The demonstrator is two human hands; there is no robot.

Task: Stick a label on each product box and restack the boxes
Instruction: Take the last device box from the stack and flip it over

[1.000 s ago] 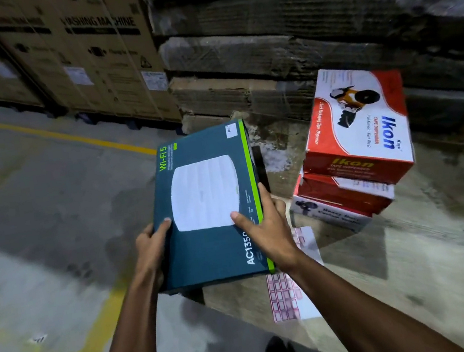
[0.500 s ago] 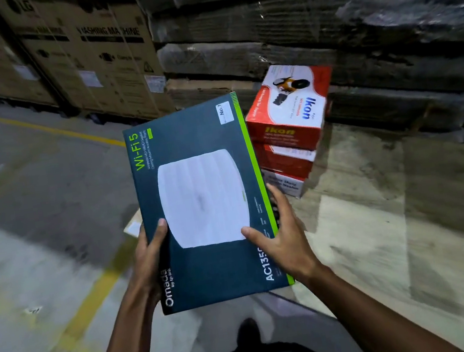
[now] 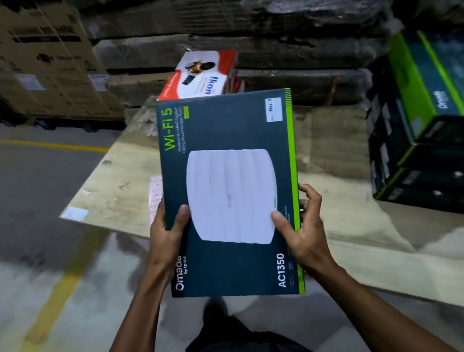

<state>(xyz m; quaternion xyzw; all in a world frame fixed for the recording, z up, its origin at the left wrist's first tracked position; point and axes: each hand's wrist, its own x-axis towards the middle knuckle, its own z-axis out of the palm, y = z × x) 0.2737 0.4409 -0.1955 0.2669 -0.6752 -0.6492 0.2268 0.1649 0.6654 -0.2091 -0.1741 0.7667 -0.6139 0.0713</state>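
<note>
From the head view, you hold the dark teal Wi-Fi box (image 3: 234,199) flat-faced toward you, up off the floor, with both hands at its lower half. Your left hand (image 3: 168,239) wraps the left edge, thumb laid across the front face and the other fingers hidden behind. Your right hand (image 3: 302,231) cups the green right edge, thumb pressed on the front and the remaining fingers loosely curled beside the edge. A small white label (image 3: 273,109) sits stuck in the box's upper right corner, well above your right hand. Beyond the box's top edge, ahead of both hands, lies the red and white Ikon box (image 3: 200,75). Off to the right of your right hand stands a stack of dark and green boxes (image 3: 434,127) on the pale floor sheet (image 3: 118,189). A pink sheet (image 3: 155,193) peeks out just above your left hand.
</note>
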